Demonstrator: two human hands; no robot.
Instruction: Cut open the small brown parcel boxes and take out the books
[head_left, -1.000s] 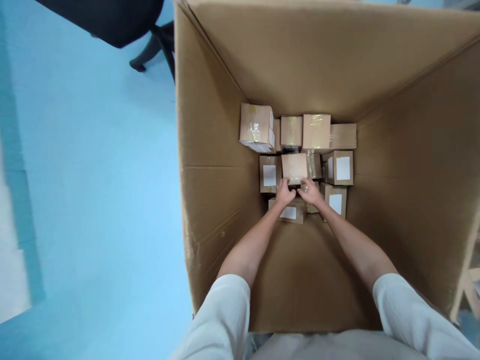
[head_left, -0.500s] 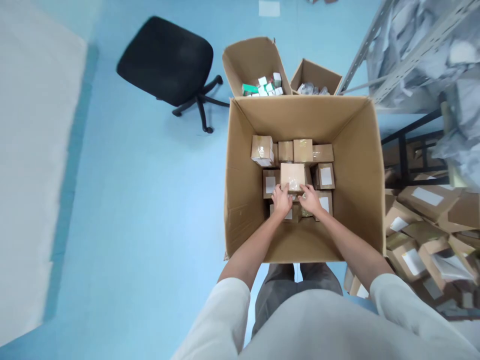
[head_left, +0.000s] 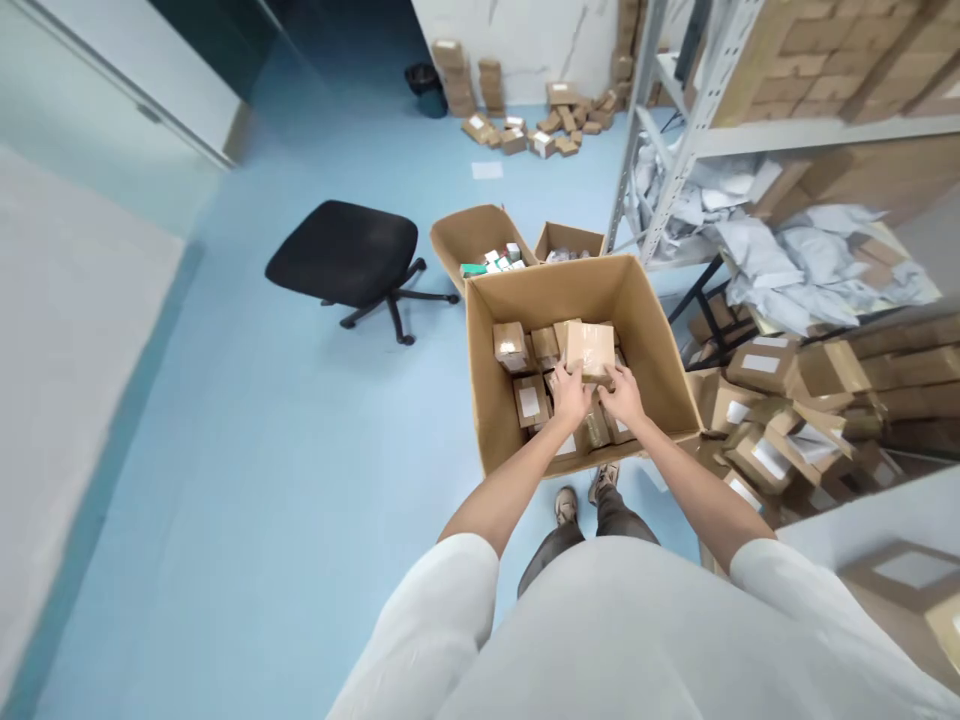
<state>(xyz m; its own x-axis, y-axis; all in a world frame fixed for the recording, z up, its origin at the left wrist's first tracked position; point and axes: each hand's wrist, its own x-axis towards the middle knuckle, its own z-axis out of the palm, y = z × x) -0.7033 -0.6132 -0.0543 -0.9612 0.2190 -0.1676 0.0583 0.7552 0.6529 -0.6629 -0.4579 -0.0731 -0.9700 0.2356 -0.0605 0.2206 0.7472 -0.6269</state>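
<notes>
Both my hands grip a small taped cardboard box [head_left: 591,346], over the inside of a big open carton [head_left: 487,425]. My left hand [head_left: 570,393] is closed on its near left corner, and my right hand [head_left: 621,394] is closed on the near right corner. Part of each hand's fingers is hidden by the box. Beneath and around it lie several small brown boxes, among them a taped one [head_left: 511,345] at the far left and a white-labelled one [head_left: 531,402] beside my left hand.
Behind the carton stand two smaller open cartons [head_left: 469,230] [head_left: 574,238]. A black swivel chair [head_left: 341,255] is at the left. To the right are a metal shelf [head_left: 679,165], grey plastic parcels [head_left: 757,250] and a heap of brown boxes [head_left: 757,455].
The view has tilted up, bringing the far wall, shelf and stacked boxes into sight. My hands have lifted the small box somewhat above the others.
</notes>
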